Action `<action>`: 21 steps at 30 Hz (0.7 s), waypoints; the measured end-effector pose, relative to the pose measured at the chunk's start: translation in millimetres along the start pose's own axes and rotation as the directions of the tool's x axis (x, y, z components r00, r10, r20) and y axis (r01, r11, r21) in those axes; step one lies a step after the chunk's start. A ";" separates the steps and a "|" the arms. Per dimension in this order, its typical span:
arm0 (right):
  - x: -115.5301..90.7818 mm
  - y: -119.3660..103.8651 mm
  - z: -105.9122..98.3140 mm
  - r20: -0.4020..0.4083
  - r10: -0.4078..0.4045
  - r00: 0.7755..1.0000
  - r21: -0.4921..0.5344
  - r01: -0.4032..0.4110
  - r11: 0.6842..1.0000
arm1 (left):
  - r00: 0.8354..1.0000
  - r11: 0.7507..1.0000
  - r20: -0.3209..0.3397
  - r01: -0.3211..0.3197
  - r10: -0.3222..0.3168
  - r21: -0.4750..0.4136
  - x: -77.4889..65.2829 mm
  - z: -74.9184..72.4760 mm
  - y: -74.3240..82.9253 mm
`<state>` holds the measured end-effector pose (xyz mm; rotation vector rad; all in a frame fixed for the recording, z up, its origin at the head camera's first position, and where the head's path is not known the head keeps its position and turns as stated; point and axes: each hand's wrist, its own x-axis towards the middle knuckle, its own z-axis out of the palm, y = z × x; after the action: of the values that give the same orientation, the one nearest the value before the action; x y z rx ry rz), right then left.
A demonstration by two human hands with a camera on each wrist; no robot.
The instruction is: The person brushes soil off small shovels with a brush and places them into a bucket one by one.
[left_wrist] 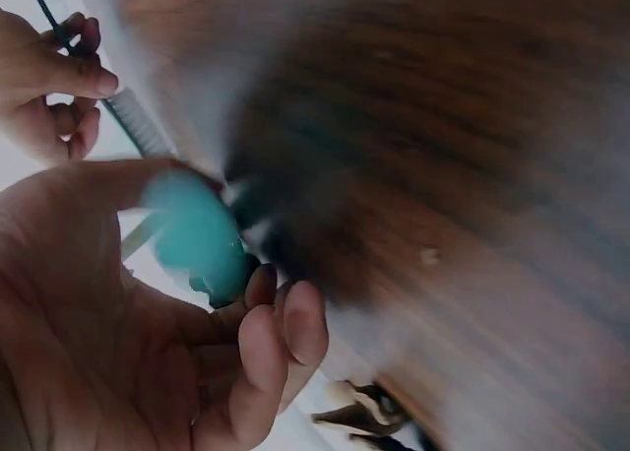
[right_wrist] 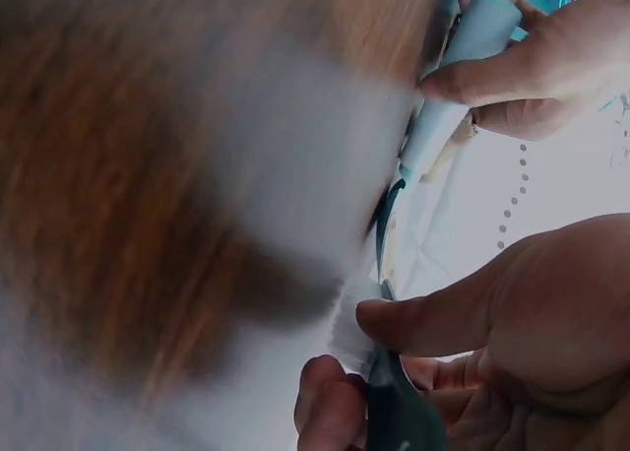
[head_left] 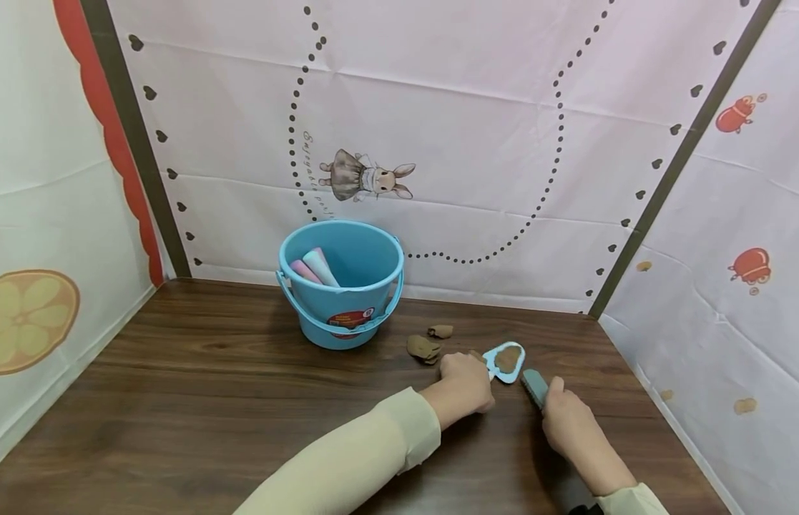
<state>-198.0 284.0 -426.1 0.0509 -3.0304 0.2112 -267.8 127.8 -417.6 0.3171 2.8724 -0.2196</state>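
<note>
My left hand (head_left: 465, 383) grips the pale, thick handle (right_wrist: 479, 28) of a small light-blue shovel (head_left: 518, 355). A brown piece (head_left: 508, 358) lies within the shovel's blade. To the right of it, my right hand (head_left: 569, 422) holds a small grey-green brush (head_left: 535, 387), its bristled end close to the blade. In the right wrist view the thumb and fingers pinch the brush (right_wrist: 399, 402), whose pale bristles (right_wrist: 352, 323) face the table. Blur covers part of the left wrist view, where the teal handle end (left_wrist: 202, 236) shows in the palm.
Crumpled brown pieces, one larger (head_left: 423, 348) and one smaller (head_left: 440, 331), lie beyond my left hand. A blue bucket (head_left: 347, 304) with pink-and-blue handles (head_left: 320, 266) inside stands at the back. Printed cloth walls (head_left: 438, 143) enclose the wooden table (head_left: 199, 400).
</note>
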 end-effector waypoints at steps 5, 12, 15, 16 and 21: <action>-1.9 0.1 -2.5 -0.029 -0.015 0.999 0.008 0.015 1.000 | 1.000 0.996 -0.002 -0.018 0.018 -0.090 0.7 2.7 -6.6; -4.0 -0.3 -9.7 -0.102 -0.029 0.994 0.018 0.031 0.999 | 0.994 0.989 -0.104 -0.028 0.013 -0.146 -12.5 -1.8 -28.9; -4.0 -2.6 -14.5 -0.141 -0.039 0.989 0.030 0.044 0.999 | 0.979 0.989 -0.206 -0.034 0.004 -0.145 -17.8 -7.1 -45.5; -3.7 -3.5 -15.9 -0.145 -0.039 0.989 0.033 0.045 0.998 | 0.971 0.989 -0.240 -0.037 0.002 -0.141 -19.8 -8.6 -51.5; -2.9 -9.8 -22.1 -0.124 -0.023 0.992 0.043 0.028 0.999 | 0.933 0.990 -0.360 -0.069 0.019 -0.126 -31.7 -12.5 -82.9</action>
<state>-192.6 277.5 -403.3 0.0771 -2.9004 0.2693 -259.8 43.8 -387.4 0.4353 3.2131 0.0528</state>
